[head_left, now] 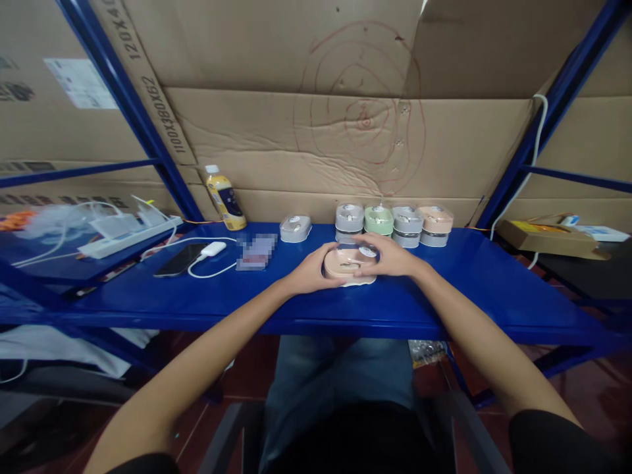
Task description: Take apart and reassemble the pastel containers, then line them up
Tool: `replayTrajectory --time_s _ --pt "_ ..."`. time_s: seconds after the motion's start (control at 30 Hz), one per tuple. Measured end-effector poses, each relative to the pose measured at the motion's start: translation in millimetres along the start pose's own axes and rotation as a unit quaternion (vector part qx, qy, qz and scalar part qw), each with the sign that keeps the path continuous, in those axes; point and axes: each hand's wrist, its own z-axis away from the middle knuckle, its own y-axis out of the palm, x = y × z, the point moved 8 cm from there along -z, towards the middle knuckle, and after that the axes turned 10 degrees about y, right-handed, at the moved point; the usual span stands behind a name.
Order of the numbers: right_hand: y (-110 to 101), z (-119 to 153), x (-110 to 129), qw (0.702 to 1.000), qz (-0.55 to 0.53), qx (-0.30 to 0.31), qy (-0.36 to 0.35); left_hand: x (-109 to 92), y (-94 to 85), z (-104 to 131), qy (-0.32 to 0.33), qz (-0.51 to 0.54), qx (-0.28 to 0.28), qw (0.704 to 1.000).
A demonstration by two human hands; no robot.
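From where I stand, the person sits at a blue table (474, 289) with a pink box (340, 260) between both hands, near the table's front edge, its clear lid on top. The left hand (316, 268) clasps the pink box's left side, thumb along the front and fingers curled round toward the back. The right hand (395, 255) arches over its right side, thumb at the front and fingers bent over the lid (I cannot tell how hard either one presses). Behind the pink box and a little to its right stands a row of similar boxes, seemingly stacked: a pale grey stack (349, 218), a green stack (378, 219), a grey stack (407, 220) and a peach-topped stack (435, 220). Behind it to the left sits a single grey box (296, 228), well apart from that row. Farther left of the pink box are a yellow bottle (227, 204), leaning slightly in my sight, a dark phone (180, 260) and, touching that, a white charger (214, 249) with its cable.
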Motion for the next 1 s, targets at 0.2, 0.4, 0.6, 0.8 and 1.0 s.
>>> replayTrajectory --time_s 0.2,0.4,0.6,0.8,1.0 --pt "21 -5 9 0.999 0.011 0.025 -0.025 13 7.3 3 -0.044 0.082 -0.010 0.996" --pt "38 -8 -5 0.998 0.037 0.040 -0.011 16 10.1 3 -0.062 0.052 0.024 0.996" --pt "36 -6 -7 0.999 0.026 0.025 0.008 -5 -4.5 5 0.030 -0.023 0.050 0.998" --pt "-13 1 -5 0.988 -0.031 -0.153 0.016 -14 -33.5 36 -0.121 -0.311 0.044 0.942" --pt "-37 6 -16 0.972 -0.051 -0.227 0.046 -23 -41.1 36 -0.180 -0.451 0.091 0.869"
